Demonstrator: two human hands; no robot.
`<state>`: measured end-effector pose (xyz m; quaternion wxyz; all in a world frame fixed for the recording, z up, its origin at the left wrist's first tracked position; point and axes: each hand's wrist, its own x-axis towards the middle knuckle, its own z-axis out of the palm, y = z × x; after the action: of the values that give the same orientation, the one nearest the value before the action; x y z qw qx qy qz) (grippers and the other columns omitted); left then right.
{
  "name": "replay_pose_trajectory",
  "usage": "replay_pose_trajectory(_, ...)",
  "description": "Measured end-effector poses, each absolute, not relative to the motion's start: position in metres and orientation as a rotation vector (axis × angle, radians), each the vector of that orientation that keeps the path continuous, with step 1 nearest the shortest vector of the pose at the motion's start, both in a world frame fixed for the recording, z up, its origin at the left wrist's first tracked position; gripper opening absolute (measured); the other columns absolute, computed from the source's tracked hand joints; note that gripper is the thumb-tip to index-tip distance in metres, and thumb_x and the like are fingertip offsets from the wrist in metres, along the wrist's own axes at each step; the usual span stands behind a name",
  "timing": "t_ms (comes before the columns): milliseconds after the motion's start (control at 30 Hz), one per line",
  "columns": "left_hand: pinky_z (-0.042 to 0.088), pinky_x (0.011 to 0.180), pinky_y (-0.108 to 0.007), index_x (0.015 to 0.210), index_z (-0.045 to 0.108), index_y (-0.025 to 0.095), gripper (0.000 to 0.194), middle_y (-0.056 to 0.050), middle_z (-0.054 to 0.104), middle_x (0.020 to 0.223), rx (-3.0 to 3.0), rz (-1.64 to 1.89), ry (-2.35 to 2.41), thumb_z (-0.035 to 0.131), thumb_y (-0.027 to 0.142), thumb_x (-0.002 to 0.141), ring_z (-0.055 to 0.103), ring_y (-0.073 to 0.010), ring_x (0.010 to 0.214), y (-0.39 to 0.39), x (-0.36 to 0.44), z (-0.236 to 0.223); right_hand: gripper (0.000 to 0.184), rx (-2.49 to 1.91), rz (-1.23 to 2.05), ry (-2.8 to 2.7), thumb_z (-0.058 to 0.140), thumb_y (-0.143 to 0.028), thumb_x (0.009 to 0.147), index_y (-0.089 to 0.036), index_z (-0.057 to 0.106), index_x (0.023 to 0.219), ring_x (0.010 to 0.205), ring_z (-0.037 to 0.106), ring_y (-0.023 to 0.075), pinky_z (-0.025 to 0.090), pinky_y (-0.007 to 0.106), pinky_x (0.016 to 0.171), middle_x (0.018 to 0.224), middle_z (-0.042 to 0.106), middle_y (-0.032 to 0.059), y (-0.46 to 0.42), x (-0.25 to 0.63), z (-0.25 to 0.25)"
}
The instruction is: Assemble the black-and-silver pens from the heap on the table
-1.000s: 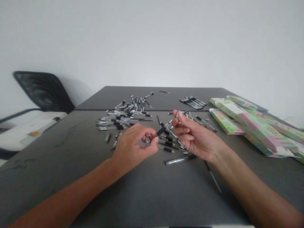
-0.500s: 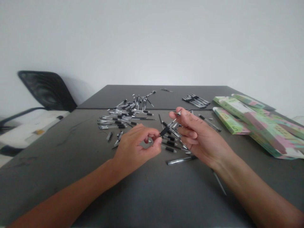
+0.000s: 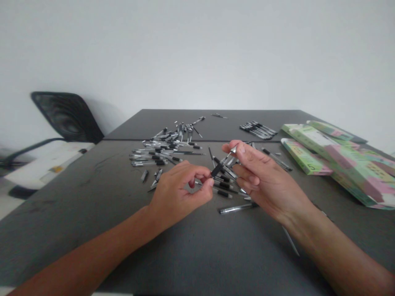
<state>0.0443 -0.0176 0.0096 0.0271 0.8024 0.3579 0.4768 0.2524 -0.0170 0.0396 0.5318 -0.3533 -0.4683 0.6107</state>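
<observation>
My left hand (image 3: 183,187) pinches the dark grip end of a pen barrel (image 3: 217,169) between thumb and fingertips. The clear part of the barrel slants up and to the right, toward my right hand (image 3: 259,176). Thumb and index finger of that hand are closed on a small silvery cone-shaped pen piece (image 3: 233,149). It is at the upper end of the barrel; whether the two are joined I cannot tell. Below and behind both hands lie loose pen parts (image 3: 224,192), partly hidden by the right hand. A capped pen (image 3: 236,209) lies nearer to me.
A heap of pens and parts (image 3: 154,156) spreads at centre left. A row of pens (image 3: 258,130) lies farther back. Green and pink cardboard boxes (image 3: 336,154) are piled on the right of the dark table (image 3: 173,263). A black mesh chair (image 3: 66,115) stands at left.
The silvery piece, mostly hidden in my right fingers before, now shows at the barrel's upper end. The right fingers have shifted around it. My left hand keeps its pinch; the whole view has drifted slightly.
</observation>
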Motion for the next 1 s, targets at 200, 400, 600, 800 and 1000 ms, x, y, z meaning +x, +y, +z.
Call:
replay_pose_trajectory(200, 0.046, 0.061, -0.026, 0.086, 0.068, 0.023, 0.007, 0.005, 0.072, 0.071, 2.487, 1.484, 1.089, 0.069, 0.016, 0.089, 0.058, -0.0105, 0.059, -0.018, 0.044, 0.009, 0.03, -0.877, 1.402, -1.19, 0.083, -0.052, 0.089, -0.027, 0.084, 0.105, 0.053, 0.018, 0.009, 0.019, 0.026, 0.046, 0.059, 0.036, -0.0078, -0.018, 0.251, 0.04)
replay_pose_trajectory(400, 0.046, 0.061, -0.025, 0.088, 0.069, 0.022, 0.007, 0.004, 0.073, 0.073, 2.482, 1.482, 1.087, 0.07, 0.015, 0.088, 0.06, -0.0104, 0.061, -0.016, 0.043, 0.007, 0.037, -0.981, 1.206, -1.308, 0.08, -0.059, 0.09, -0.029, 0.084, 0.112, 0.051, 0.028, 0.0091, 0.023, 0.026, 0.047, 0.06, 0.043, -0.0063, -0.016, 0.254, 0.035)
replay_pose_trajectory(600, 0.047, 0.061, -0.025, 0.086, 0.068, 0.023, 0.008, 0.004, 0.073, 0.073, 2.455, 1.473, 1.101, 0.069, 0.015, 0.088, 0.06, -0.0111, 0.062, -0.016, 0.043, 0.009, 0.031, -1.034, 0.999, -1.438, 0.08, -0.056, 0.091, -0.029, 0.085, 0.104, 0.052, 0.036, 0.0091, 0.027, 0.026, 0.045, 0.069, 0.055, -0.0025, -0.018, 0.252, 0.036)
replay_pose_trajectory(800, 0.045, 0.057, -0.024, 0.087, 0.071, 0.023, 0.005, 0.004, 0.072, 0.071, 2.412, 1.394, 1.147, 0.069, 0.018, 0.088, 0.06, -0.011, 0.061, -0.018, 0.045, 0.007, 0.037, -1.034, 1.0, -1.409, 0.086, -0.059, 0.083, -0.025, 0.079, 0.094, 0.051, 0.038, 0.0089, 0.027, 0.025, 0.044, 0.066, 0.057, -0.0033, -0.018, 0.247, 0.03)
replay_pose_trajectory(1000, 0.043, 0.053, -0.022, 0.087, 0.075, 0.022, 0.009, 0.004, 0.07, 0.066, 2.208, 1.296, 1.157, 0.067, 0.023, 0.092, 0.057, -0.0093, 0.054, -0.02, 0.048, 0.006, 0.04, -0.774, 1.209, -1.331, 0.076, -0.057, 0.095, -0.034, 0.079, 0.128, 0.13, 0.067, 0.0242, 0.051, 0.042, 0.111, 0.14, 0.075, 0.004, -0.019, 0.246, 0.026)
